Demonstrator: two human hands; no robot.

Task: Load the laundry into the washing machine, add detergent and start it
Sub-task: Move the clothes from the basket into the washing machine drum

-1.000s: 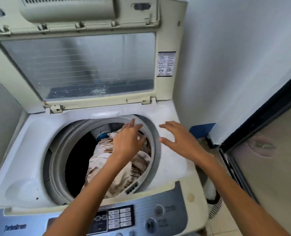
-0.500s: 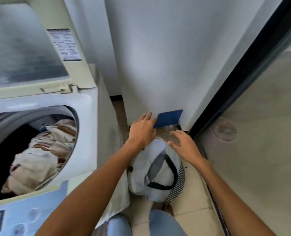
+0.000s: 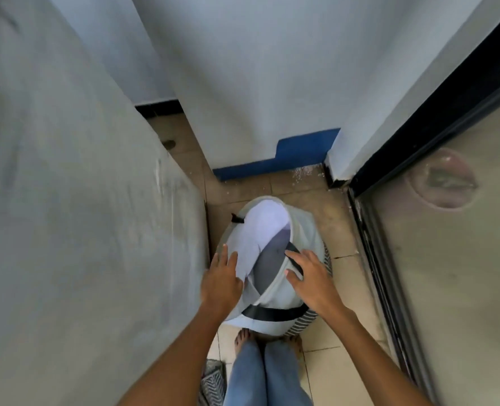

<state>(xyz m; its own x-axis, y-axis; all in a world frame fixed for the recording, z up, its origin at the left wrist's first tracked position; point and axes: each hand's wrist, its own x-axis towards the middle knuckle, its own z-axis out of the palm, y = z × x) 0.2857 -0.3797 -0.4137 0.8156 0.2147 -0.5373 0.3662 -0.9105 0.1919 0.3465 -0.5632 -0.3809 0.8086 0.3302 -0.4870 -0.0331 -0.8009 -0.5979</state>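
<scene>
Reaching down to the basket on the floor, I have both hands open and neither grips anything. My left hand lies with straight fingers on the near-left edge of the white cloth. My right hand is spread over the right rim, fingers apart. I can't quite tell whether its fingertips touch the fabric or hover just above it.

The laundry left to load sits here. The white cloth is heaped on top, and a grey cloth shows under it between my hands. The washer stands just beside the basket on my left, but only its side is in view; the tub opening is not.

To do this well, I think I should slide my left fingers under the white cloth, not just pinch its edge, and bring my right hand in under the grey one. That way both should come up as one bundle. A black strap crosses the near side, so I'd keep my thumbs inside it to avoid hooking it and dragging the basket up. The gap between the washer and the door is tight. I'd lift straight up first and swing left only once the load is clear of the rim.
</scene>
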